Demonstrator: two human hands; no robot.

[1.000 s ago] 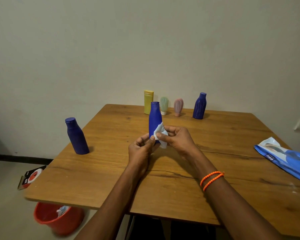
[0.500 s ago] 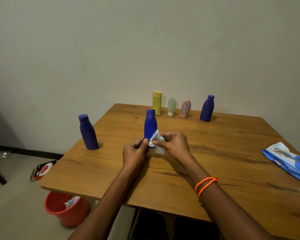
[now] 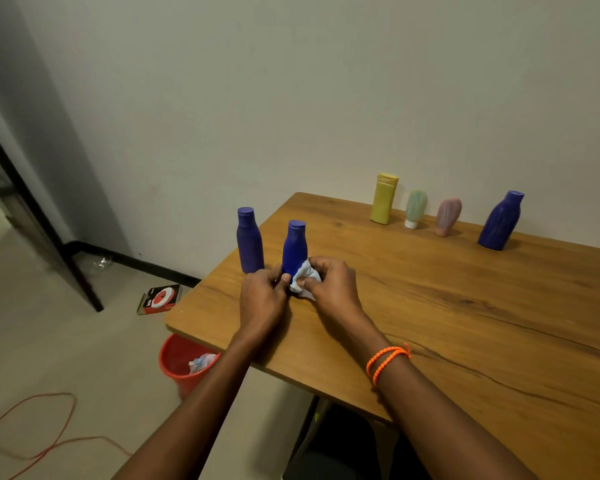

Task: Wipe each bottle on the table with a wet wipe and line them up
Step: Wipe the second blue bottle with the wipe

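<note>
Pale wall (image 3: 291, 98) backs a wooden bench (image 3: 465, 323) whose far edge runs along it, while the left edge and near-left corner stand free over the floor. Near that left edge a blue bottle (image 3: 294, 249) stands upright, long axis vertical, cap up. The left hand (image 3: 262, 299) has its fingers curled round the bottle's base. The right hand (image 3: 333, 287) pinches a crumpled wet wipe (image 3: 302, 280) against the bottle's lower right side. Just beside it, closer to the left edge, a second blue bottle (image 3: 249, 240) stands upright, apart from the held one. Along the far edge stand a yellow bottle (image 3: 383, 199), a small green bottle (image 3: 415, 209) on its white cap, a small pink bottle (image 3: 448, 216) and a ribbed blue bottle (image 3: 501, 221), each apart from its neighbour. Wide bare wood lies between this row and the hands, and to the right. An orange bracelet (image 3: 388, 362) rings the right wrist. Below the left edge a red bucket (image 3: 184, 362) sits on the floor, with a small box (image 3: 160, 299) further back and a red cord (image 3: 45, 434) looped nearby.
</note>
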